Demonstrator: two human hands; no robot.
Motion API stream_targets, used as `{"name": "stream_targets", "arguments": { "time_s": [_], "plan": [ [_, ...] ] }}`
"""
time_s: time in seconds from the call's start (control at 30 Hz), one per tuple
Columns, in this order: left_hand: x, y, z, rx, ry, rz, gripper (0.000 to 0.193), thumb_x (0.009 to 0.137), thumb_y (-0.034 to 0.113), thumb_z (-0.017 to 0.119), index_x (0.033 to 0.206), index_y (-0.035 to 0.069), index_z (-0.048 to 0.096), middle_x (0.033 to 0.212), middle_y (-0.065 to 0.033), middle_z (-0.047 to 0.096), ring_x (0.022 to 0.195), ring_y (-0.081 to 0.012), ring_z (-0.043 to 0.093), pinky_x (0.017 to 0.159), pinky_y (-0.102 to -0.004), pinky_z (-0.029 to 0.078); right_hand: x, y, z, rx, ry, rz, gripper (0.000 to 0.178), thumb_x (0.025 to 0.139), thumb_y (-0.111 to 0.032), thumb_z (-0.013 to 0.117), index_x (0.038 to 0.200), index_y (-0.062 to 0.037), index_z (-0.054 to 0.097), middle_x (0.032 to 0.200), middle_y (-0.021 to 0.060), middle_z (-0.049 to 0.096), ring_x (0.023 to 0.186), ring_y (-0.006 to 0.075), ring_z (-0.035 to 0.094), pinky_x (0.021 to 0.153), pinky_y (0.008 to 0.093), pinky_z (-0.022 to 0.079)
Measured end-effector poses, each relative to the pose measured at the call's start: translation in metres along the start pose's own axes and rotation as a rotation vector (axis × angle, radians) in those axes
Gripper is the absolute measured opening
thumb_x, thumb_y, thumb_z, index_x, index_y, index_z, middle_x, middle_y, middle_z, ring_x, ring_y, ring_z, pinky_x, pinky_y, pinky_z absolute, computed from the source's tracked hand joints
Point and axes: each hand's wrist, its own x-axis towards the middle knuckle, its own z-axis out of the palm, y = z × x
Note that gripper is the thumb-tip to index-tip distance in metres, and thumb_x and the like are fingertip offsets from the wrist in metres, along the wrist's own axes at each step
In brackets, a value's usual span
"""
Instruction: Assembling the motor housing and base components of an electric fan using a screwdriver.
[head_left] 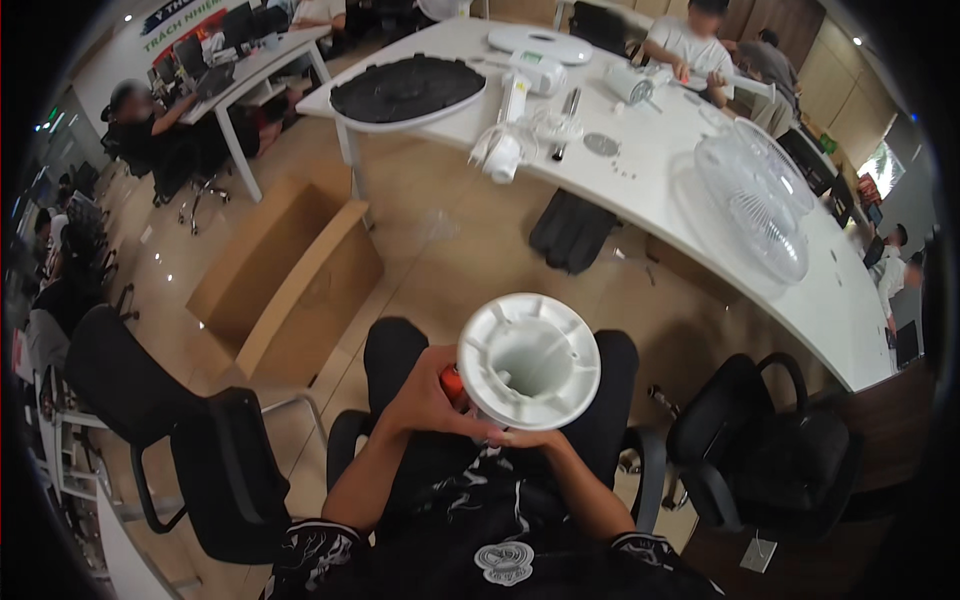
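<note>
A white plastic fan-stand tube, with a wide ribbed round flange and a hollow middle, is held above my lap, its open end facing up. My left hand is closed around its left side, below the flange. Beside those fingers shows a small orange-red piece, whose kind I cannot make out. My right hand grips the tube from below, at the near side. The flange hides most of the right fingers and the tube's lower part.
Ahead stands a white table with a black-topped oval base, clear fan guards, a motor housing and small screws. An open cardboard box is front left. Black chairs flank me. Another person works across the table.
</note>
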Motion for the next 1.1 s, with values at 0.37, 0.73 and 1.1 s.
{"name": "stream_targets", "arguments": {
  "time_s": [0.37,0.73,1.1],
  "plan": [
    [-0.061,-0.034,0.025,-0.398,0.175,-0.068,0.047,0.064,0.022,0.088,0.096,-0.004,0.066,0.084,-0.0076,0.07,0.075,-0.0101,0.065,0.068,-0.0271,0.052,0.006,0.009,-0.073,-0.323,-0.163,0.222,0.057,0.074,-0.014,0.079,0.125,-0.0001,0.057,0.109,0.0143,0.068,0.094,0.0282,0.067,0.085,0.0385,0.055],
    [-0.054,-0.022,0.029,-0.697,0.404,-0.597,0.025,0.088,0.016,0.064,0.098,-0.007,0.071,0.085,-0.0092,0.073,0.073,-0.0127,0.069,0.067,-0.0245,0.056,0.223,-0.044,-0.387,-0.842,0.758,0.166,0.04,0.066,-0.028,0.086,0.095,-0.0041,0.07,0.088,0.0116,0.072,0.077,0.0207,0.068,0.072,0.0318,0.055],
    [0.019,0.035,0.005,-0.338,0.278,-0.243,0.043,0.084,0.028,0.07,0.105,-0.01,0.067,0.095,-0.0131,0.071,0.085,-0.0188,0.068,0.078,-0.031,0.055,0.288,-0.013,-0.422,-1.326,0.774,0.597,0.085,0.06,-0.063,0.082,0.115,-0.0027,0.06,0.099,0.0177,0.072,0.1,0.0313,0.067,0.089,0.0422,0.048]
  ]
}}
